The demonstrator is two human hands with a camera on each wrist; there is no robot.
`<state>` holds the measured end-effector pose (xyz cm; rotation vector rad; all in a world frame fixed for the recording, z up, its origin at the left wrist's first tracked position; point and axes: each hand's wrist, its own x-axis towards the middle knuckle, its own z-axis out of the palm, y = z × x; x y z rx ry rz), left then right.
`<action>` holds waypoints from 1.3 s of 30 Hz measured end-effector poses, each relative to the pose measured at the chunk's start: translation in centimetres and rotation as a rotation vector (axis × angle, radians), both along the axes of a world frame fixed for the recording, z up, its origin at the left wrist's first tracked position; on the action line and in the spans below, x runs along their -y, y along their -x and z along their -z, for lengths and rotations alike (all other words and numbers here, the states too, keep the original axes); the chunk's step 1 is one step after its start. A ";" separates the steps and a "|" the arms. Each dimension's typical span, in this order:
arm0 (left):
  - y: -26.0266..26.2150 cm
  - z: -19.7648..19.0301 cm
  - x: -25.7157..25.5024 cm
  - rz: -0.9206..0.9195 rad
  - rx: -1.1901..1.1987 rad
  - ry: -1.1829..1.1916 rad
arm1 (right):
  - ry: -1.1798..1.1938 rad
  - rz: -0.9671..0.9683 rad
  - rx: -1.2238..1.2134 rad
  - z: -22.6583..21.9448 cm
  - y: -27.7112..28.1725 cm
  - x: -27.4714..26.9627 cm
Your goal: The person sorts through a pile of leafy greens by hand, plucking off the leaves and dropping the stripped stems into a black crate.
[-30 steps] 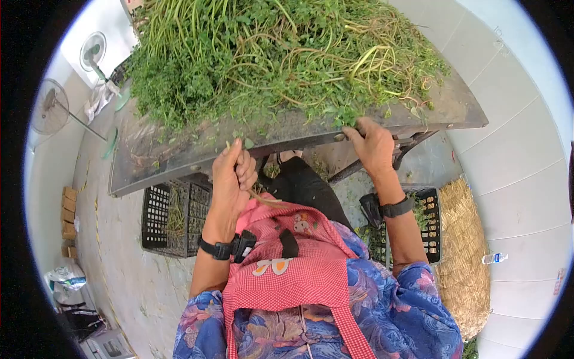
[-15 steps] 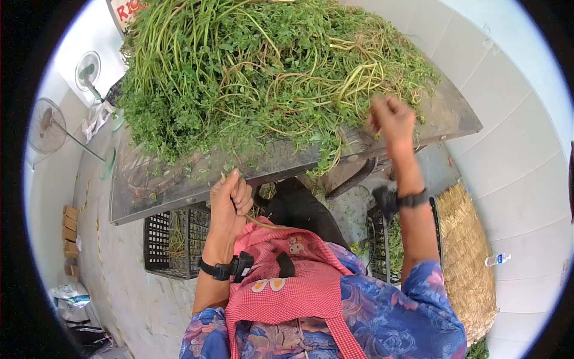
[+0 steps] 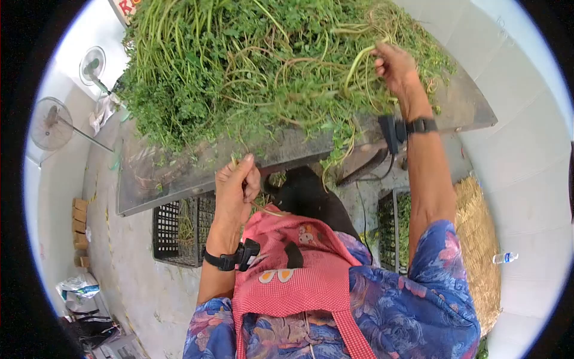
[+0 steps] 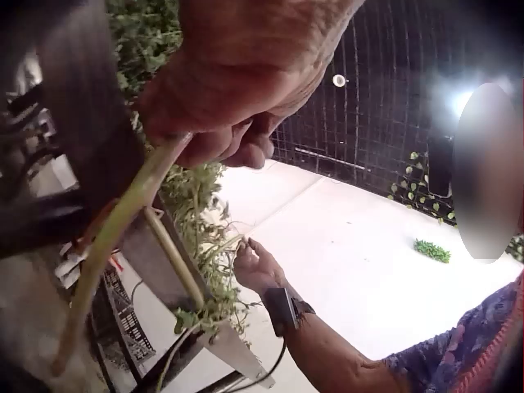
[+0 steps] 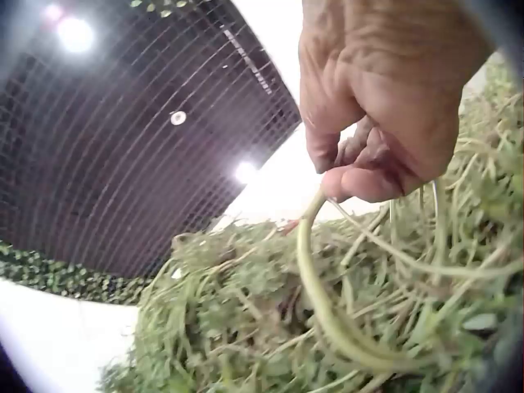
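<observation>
Right now the long green stem is at the far right part of the worktop, on top of the big pile of greens. The right hand has its grip curled tight around it. To do this well, I think it should pull slow and straight, so the stem slides out and does not snap or drag the pile off the edge. The left hand is at the near edge, its grip closed on a few stems. I count two hands, one pile, two black crates on the floor and two fans.
</observation>
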<state>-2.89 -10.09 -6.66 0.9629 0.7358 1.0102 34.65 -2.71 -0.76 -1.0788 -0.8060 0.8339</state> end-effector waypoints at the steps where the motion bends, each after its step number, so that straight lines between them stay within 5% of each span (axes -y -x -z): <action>1: -0.3 -0.7 -0.5 -0.007 0.012 -0.017 | -0.017 -0.007 0.012 -0.9 1.8 0.4; 7: -3.2 -8.4 -4.0 -0.086 -0.376 -0.528 | -0.088 -0.185 0.455 -1.4 10.3 2.6; 10: -6.0 -9.1 -7.3 -0.068 -0.358 -0.667 | -0.143 -0.118 0.621 0.0 13.1 2.4; 14: -7.6 -10.2 -8.3 0.075 -0.364 -0.388 | -0.219 -0.007 0.913 0.3 15.7 3.7; 19: -8.4 -10.1 -8.8 0.134 -0.165 -0.326 | -0.234 -0.001 1.021 0.1 15.7 4.8; 21: -8.2 -9.7 -9.3 0.159 -0.190 -0.345 | -0.227 0.006 1.313 -0.7 15.4 5.8; 25: -8.4 -9.7 -8.7 0.169 -0.070 -0.308 | -0.284 0.038 1.022 -6.7 14.2 10.1; 29: -9.0 -9.9 -8.0 0.254 -0.131 -0.435 | -0.184 0.050 0.677 -10.2 10.5 8.4; 35: -10.8 -10.0 -7.5 0.397 -0.238 -0.692 | -0.135 -0.359 0.556 -8.9 9.6 2.4; 39: -10.7 -9.9 -7.2 0.436 -0.192 -0.571 | -0.243 -0.282 0.367 -9.6 10.9 2.0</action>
